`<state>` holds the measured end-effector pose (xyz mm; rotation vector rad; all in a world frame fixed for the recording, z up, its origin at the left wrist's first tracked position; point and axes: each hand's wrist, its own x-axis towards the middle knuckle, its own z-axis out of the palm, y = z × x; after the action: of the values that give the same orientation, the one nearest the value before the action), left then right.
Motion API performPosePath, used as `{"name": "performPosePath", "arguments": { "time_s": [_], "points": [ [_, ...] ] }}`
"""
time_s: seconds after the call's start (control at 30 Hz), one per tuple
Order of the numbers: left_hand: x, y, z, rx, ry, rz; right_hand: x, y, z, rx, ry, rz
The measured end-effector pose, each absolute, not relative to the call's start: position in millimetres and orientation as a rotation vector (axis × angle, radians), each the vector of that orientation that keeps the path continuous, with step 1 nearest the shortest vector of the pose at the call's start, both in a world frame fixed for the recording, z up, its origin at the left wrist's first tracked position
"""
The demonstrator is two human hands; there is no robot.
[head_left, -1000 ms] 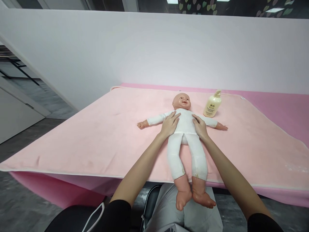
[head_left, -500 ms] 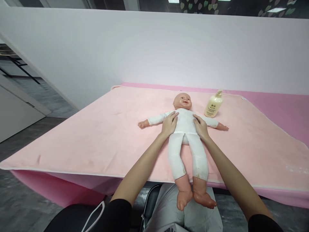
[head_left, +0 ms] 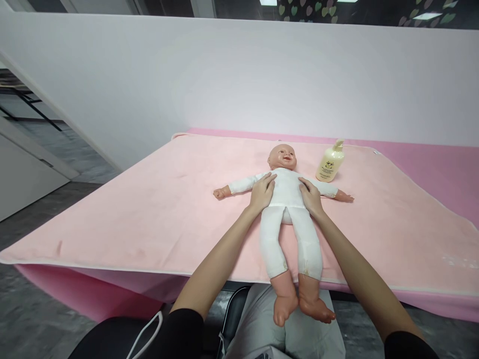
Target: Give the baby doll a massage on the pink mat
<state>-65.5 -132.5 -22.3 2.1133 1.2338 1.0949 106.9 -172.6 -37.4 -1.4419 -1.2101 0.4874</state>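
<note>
A baby doll [head_left: 287, 187] with a white cloth body lies on its back on a pink blanket [head_left: 157, 209], arms spread to both sides. Its bare feet stick out past the blanket's near edge, above my lap. My left hand [head_left: 262, 192] holds the left side of the doll's torso, fingers resting on the chest. On the opposite side, my right hand [head_left: 311, 195] clasps the torso in the same way. Both thumbs are hard to make out. A pale yellow pump bottle [head_left: 330, 163] stands beyond the doll's arm on the right.
A white partition [head_left: 239, 75] rises behind the table. Darker pink cloth [head_left: 441, 174] shows under the blanket on the right and hangs over the front edge. A black chair [head_left: 108, 339] and a white cable [head_left: 147, 334] are at the lower left.
</note>
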Motion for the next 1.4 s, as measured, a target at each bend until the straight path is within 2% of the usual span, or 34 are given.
{"name": "performPosePath", "arguments": {
  "time_s": [1.4],
  "points": [
    [-65.5, -133.7, -20.7, 2.122, 1.237, 1.097, 104.9, -174.6, -34.0, -1.458, -1.195, 0.484]
  ]
}}
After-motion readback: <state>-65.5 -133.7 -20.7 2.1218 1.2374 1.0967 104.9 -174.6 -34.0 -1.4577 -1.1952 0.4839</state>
